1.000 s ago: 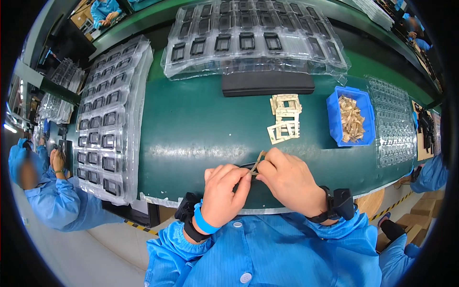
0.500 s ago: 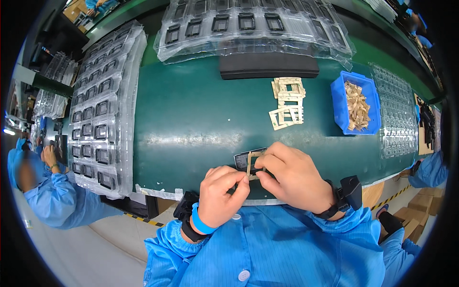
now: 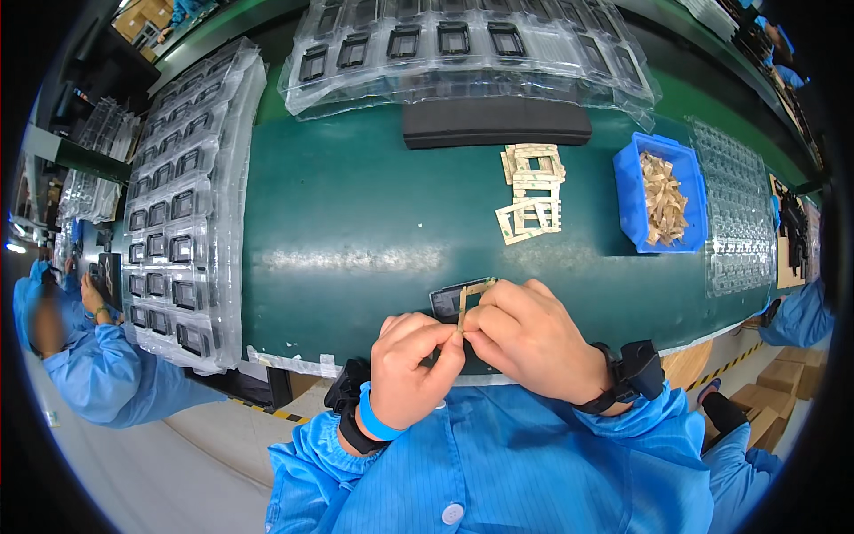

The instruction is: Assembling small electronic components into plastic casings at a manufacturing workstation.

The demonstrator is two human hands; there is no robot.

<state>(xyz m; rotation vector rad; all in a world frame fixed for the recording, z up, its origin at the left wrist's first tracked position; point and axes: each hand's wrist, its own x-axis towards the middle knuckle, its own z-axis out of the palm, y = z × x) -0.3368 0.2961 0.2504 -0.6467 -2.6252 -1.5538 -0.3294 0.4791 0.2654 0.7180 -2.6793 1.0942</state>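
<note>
My left hand (image 3: 411, 360) and my right hand (image 3: 525, 336) meet near the front edge of the green belt (image 3: 356, 222). Together they pinch a thin tan frame-shaped strip (image 3: 470, 298) that stands upright between the fingertips. Just behind the strip a small dark rectangular part (image 3: 447, 301) shows past my right fingers, and I cannot tell whether it lies on the belt or is held. Both wrists wear bands, and blue sleeves cover my forearms.
A pile of tan frame pieces (image 3: 532, 191) lies mid-belt beside a blue bin (image 3: 660, 191) of tan scraps. A black bar (image 3: 496, 122) sits farther back. Clear blister trays of dark parts lie at the left (image 3: 178, 205), back (image 3: 463, 44) and right (image 3: 738, 205). A person in blue (image 3: 89, 356) works at left.
Both hands with the strip and dark part have come lower in the picture, nearer my body; the tan strip now stands more upright between my fingertips.
</note>
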